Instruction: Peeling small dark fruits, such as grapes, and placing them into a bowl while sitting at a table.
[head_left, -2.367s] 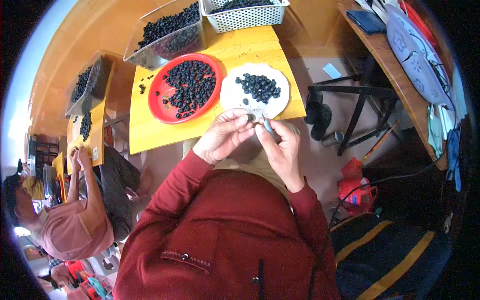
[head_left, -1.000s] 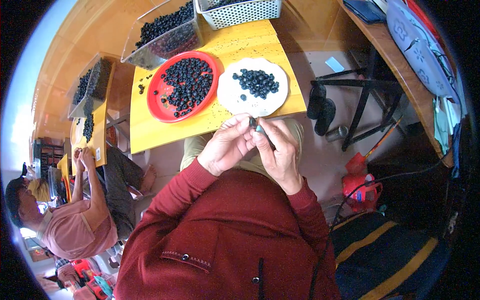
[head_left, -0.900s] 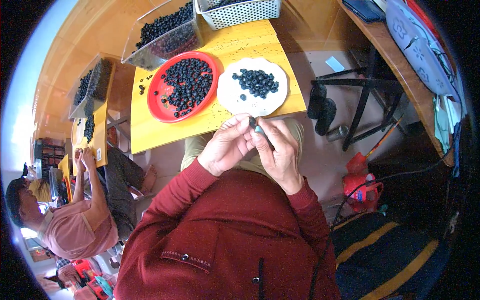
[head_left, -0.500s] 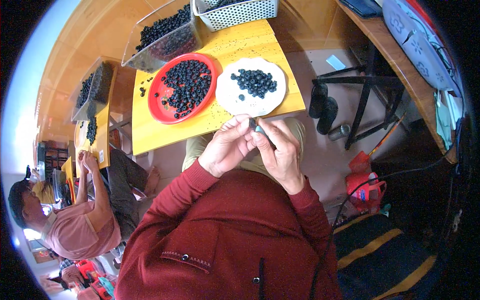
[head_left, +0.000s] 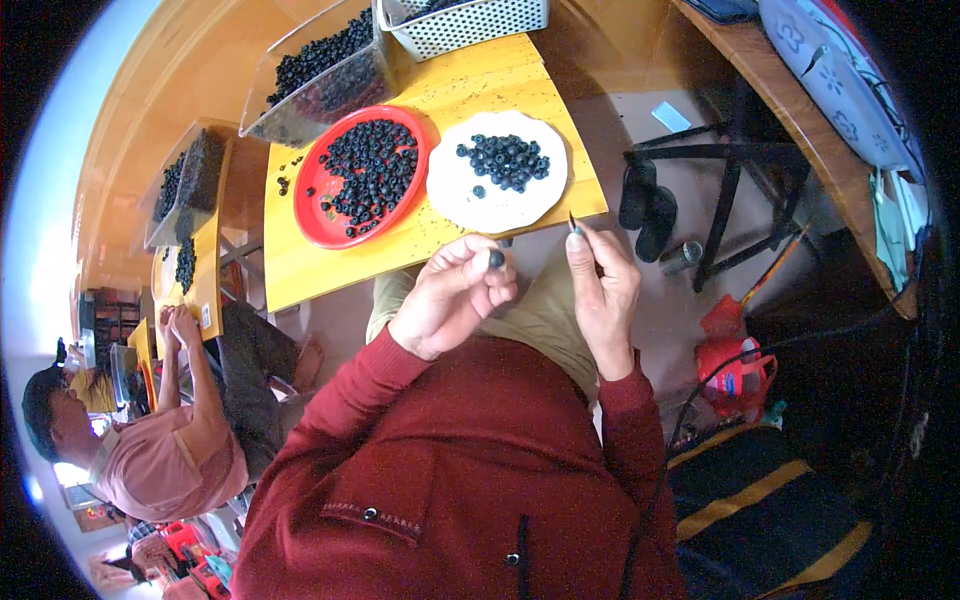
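My left hand (head_left: pixel 450 292) pinches a small dark round bead (head_left: pixel 496 259) between thumb and fingertips, in front of the table. Another dark bit shows just past its index finger, too small to name. Off to the right, my right hand (head_left: pixel 604 285) is closed on a small slim tool with a dark pointed tip (head_left: pixel 573 223); a teal patch shows by the thumb. Beyond my hands, a white scalloped plate (head_left: pixel 500 212) holds a cluster of similar dark beads (head_left: pixel 510 163). Left of it sits a red oval tray (head_left: pixel 312 222) with many more.
The yellow table (head_left: pixel 470 85) is strewn with dark crumbs. A clear bin (head_left: pixel 300 110) of beads and a white perforated basket (head_left: pixel 465 38) stand at its far side. At left, another person (head_left: pixel 170 450) sits by a second table. Black slippers (head_left: pixel 655 222) lie at right.
My hands have parted: the right one has drawn away to the right with the pointed tool, while the left keeps the bead, now plainly in sight. The plate and tray look unchanged.
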